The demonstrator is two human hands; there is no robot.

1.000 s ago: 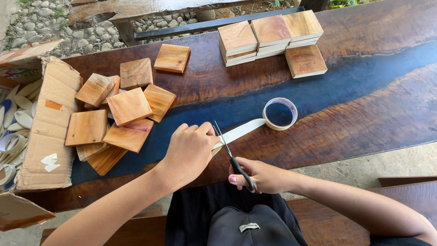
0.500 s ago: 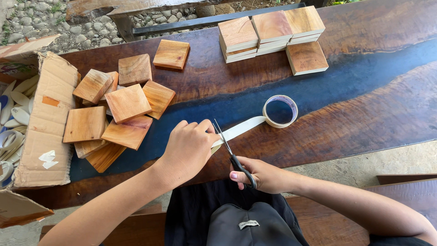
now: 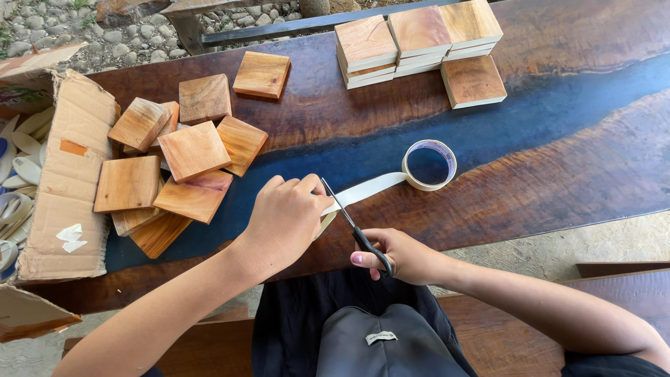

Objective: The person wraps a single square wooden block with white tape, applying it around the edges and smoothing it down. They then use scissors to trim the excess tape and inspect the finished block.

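On the dark wood worktop [image 3: 558, 174] with its blue band, a flattened cardboard box [image 3: 66, 174] lies at the left edge. Just beside it, a loose pile of square wooden blocks [image 3: 188, 150], some overlapping; one block [image 3: 262, 73] lies apart behind them. Far side: a neat stack of blocks [image 3: 419, 38], one single block [image 3: 473, 80] touching its right end. Tape roll [image 3: 429, 165] flat on the blue band, with a strip of tape [image 3: 366, 190] drawn out from it toward the near edge. Left hand [image 3: 283, 220] is at the strip's free end, fingers curled closed on it and on a small block mostly hidden under the hand. Right hand [image 3: 401, 255] grips the black scissors [image 3: 352, 227] by the handles; blades open, at the strip just beside the left hand.
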